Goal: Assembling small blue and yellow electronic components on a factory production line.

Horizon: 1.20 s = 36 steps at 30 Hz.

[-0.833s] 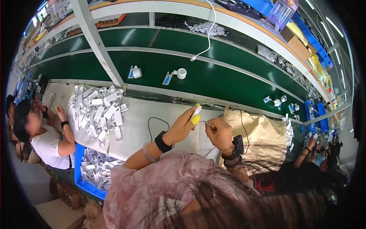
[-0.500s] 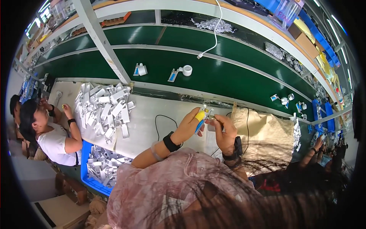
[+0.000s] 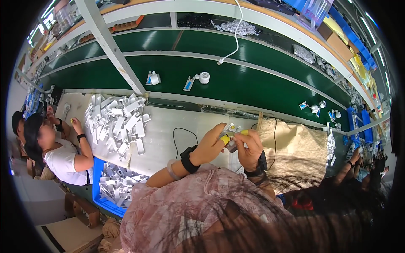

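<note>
Left hand (image 3: 209, 147) and right hand (image 3: 250, 149), close together, pinch a small pale part (image 3: 231, 127) above the worktop (image 3: 161, 122), right of a silvery heap (image 3: 116, 122); it looks light, stiff and slightly slippery, perhaps fragile; a fingertip grip on opposite edges seems best.

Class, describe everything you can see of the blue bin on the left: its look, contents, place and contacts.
The blue bin is open-topped, with plastic-looking walls. It holds a jumbled heap of pale, silvery-white pieces, many long and narrow. It sits by the near edge of the pale work surface, to the person's left. The mottled pink shirt hides part of its right side, so any contact there cannot be told. Neither the left hand nor the right hand touches it.
</note>
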Available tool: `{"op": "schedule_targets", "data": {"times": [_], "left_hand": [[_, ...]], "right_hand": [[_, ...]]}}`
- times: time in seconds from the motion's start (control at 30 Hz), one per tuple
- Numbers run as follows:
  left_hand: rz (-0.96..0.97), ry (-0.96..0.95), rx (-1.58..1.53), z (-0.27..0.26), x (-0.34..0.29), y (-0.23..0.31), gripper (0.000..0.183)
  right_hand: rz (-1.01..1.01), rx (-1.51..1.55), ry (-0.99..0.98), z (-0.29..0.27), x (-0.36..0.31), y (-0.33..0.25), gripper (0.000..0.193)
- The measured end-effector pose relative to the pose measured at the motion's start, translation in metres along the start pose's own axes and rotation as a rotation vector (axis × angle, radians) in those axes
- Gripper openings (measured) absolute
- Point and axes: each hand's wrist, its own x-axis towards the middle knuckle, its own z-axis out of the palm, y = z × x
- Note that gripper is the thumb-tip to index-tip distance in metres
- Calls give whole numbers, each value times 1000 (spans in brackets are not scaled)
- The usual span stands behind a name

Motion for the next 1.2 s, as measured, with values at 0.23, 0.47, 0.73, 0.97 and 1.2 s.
{"op": "schedule_targets", "data": {"times": [0.23,0.47,0.73,0.97,1.2], "left_hand": [[60,15,9,6,0,-2,28],[71,25,5,8,-1,-4,28],[113,6,70,7,-1,-3,25],[218,14,227,9,0,2,25],[247,64,227,10,1,-8,24]], "right_hand": [[-20,37,8,-1,-2,3,17],[-20,34,19,0,-7,7,19],[57,81,13,-1,-12,7,18],[72,71,-7,-3,-12,7,16],[67,73,-24,-2,-13,11,17]]}}
